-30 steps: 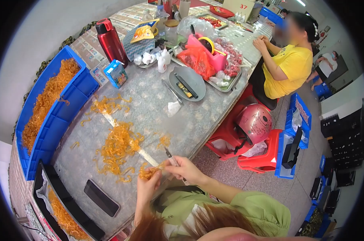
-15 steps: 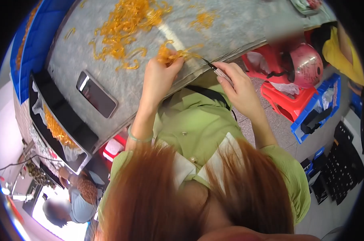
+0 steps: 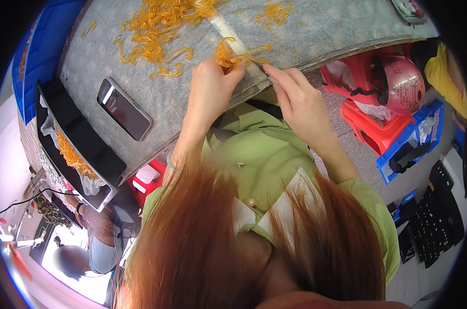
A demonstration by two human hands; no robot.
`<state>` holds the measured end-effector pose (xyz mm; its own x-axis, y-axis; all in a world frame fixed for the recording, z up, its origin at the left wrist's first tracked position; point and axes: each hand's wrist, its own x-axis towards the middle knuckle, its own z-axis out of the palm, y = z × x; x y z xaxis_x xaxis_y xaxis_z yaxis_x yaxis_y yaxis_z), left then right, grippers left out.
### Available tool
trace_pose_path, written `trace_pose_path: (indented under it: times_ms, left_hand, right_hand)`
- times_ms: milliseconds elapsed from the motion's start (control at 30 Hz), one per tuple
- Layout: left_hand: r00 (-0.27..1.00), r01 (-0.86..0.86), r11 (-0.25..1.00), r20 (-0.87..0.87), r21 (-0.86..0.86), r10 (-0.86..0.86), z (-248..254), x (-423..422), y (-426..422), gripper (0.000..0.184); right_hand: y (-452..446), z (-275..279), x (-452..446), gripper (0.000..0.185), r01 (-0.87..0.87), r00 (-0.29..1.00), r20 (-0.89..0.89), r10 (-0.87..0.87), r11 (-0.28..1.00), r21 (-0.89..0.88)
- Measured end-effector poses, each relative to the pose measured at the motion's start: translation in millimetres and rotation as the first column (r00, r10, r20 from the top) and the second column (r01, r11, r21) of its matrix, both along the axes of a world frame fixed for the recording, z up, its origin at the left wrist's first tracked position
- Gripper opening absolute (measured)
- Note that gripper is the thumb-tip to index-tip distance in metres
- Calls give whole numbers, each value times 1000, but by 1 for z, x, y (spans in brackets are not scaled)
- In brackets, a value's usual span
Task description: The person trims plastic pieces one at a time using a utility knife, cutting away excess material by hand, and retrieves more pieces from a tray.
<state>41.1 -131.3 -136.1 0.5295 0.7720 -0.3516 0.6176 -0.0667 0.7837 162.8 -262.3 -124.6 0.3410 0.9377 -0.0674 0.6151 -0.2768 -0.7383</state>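
My left hand (image 3: 214,92) is closed at the table's near edge, pinching a small bunch of curly translucent amber plastic pieces (image 3: 224,52). Thin ends of the bunch stick out to the right. Fingers of my right hand (image 3: 304,108) wrap round a slim craft knife (image 3: 258,67); its dark blade lies just below those ends, and whether it touches them I cannot tell. Most of the handle is hidden in my palm. Beyond my left hand lies a loose heap of similar amber pieces (image 3: 158,28). Small amber bits (image 3: 275,14) are scattered to the right of it.
A phone (image 3: 124,109) lies on the grey tabletop (image 3: 192,110) at left. Beside the table hangs a black bin (image 3: 81,129) with amber pieces; a blue crate (image 3: 50,49) stands farther up. At right are red stools (image 3: 372,126), a pink helmet (image 3: 402,85) and a blue basket (image 3: 398,167). Other people sit at both sides.
My right hand has moved left and up, bringing the knife closer to the bunch in my left hand. The view has shifted slightly.
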Motion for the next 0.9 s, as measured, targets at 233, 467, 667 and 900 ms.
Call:
trace_pose_path:
  times_ms: [233, 467, 667, 900]
  left_hand:
    - [998, 36, 999, -49, -24, -37, 11, 3, 2, 26]
    - [997, 77, 993, 20, 89, -79, 9, 1, 0, 19]
    - [993, 59, 992, 93, 114, -70, 4, -2, -1, 16]
    - [995, 23, 992, 94, 125, -35, 3, -2, -4, 17]
  right_hand:
    - [3, -1, 2, 33, -52, 996, 72, 52, 999, -10]
    - [7, 5, 2, 40, -153, 957, 237, 167, 985, -74]
    - [12, 4, -2, 45, -197, 922, 323, 214, 977, -85]
    - [3, 5, -10, 45, -150, 915, 366, 171, 985, -85]
